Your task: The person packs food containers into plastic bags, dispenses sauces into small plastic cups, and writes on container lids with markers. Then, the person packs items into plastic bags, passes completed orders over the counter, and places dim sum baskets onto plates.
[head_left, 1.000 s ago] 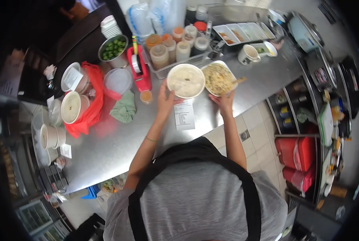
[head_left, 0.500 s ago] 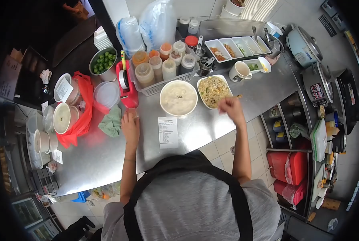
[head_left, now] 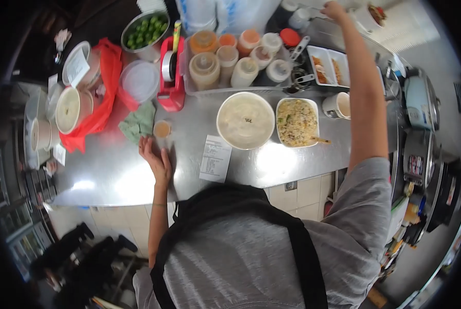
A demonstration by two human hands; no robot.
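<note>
My left hand [head_left: 157, 160] lies on the steel counter, fingers apart, just below a small cup of orange-brown sauce [head_left: 162, 129] and a green cloth [head_left: 138, 122]. My right arm stretches far forward over the back of the counter. Its hand [head_left: 334, 11] has bunched fingers near the clear-topped bottles [head_left: 298, 18]; what they hold, if anything, is too small to tell. Before me stand a round white bowl with a cloudy top [head_left: 245, 121] and a square bowl of fried rice [head_left: 296, 121] with a brown handle at its edge. A printed receipt [head_left: 215, 158] lies in front.
A grey basket [head_left: 230, 88] holds several sauce bottles. Left of it are a red tape dispenser [head_left: 172, 95], a pot of limes [head_left: 145, 33] and a red bag [head_left: 104, 110] with tubs. A mug [head_left: 332, 107] and a topping tray [head_left: 320, 51] stand right.
My right hand has moved from the fried rice bowl far forward to the back of the counter. My left hand has drawn back from the small sauce cup. The view has shifted.
</note>
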